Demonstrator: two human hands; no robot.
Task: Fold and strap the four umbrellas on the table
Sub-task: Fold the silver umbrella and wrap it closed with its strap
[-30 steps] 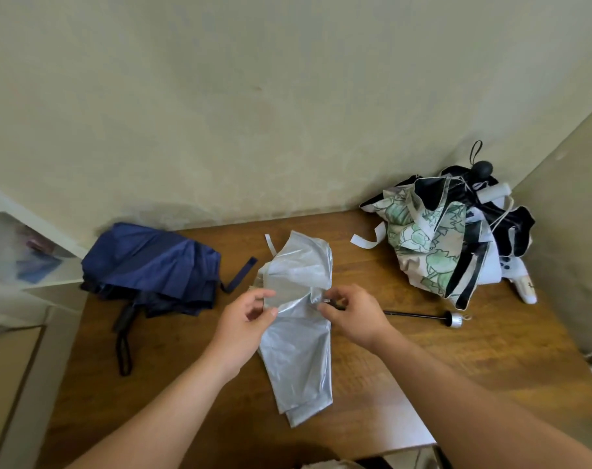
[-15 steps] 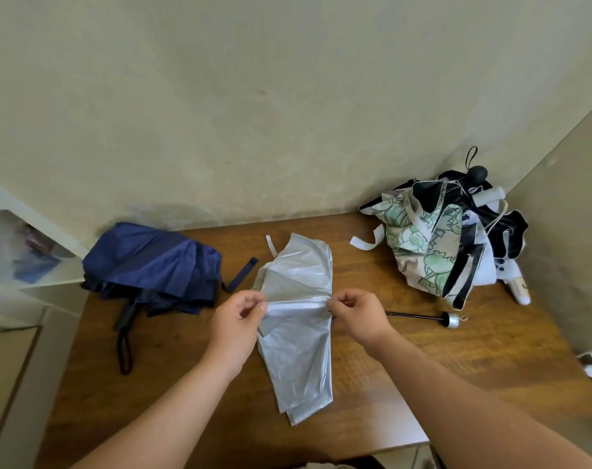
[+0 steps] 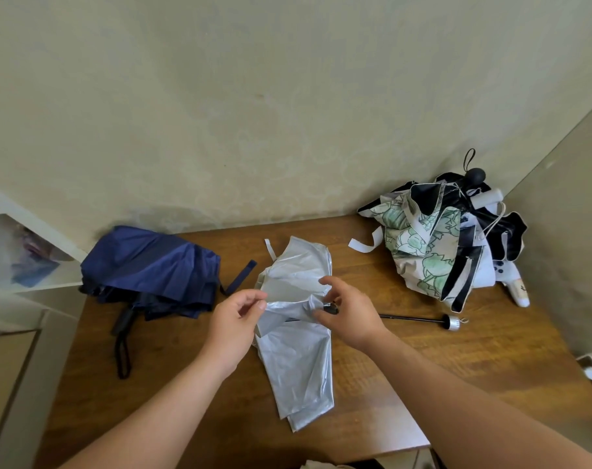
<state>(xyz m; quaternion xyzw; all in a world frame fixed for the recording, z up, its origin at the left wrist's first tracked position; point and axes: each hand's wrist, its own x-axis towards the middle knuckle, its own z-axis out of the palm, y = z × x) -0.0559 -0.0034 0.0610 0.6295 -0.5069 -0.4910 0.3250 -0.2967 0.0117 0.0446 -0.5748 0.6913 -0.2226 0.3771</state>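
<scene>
The silver umbrella (image 3: 296, 336) lies mid-table (image 3: 457, 360), its shaft (image 3: 413, 318) pointing right toward the floral heap (image 3: 433, 245) in the corner; half a second ago both my hands pinched one crease taut across it. Now my left hand (image 3: 235, 328) pinches the canopy's left edge, while my right hand (image 3: 350, 314) has let the crease go and curls loosely over the bunched fabric at the shaft, so I judge I'm regripping for the next pleat. Left of the silver one the navy umbrella (image 3: 152, 270) sits unstrapped, its strap (image 3: 242, 276) loose, so most work remains.
</scene>
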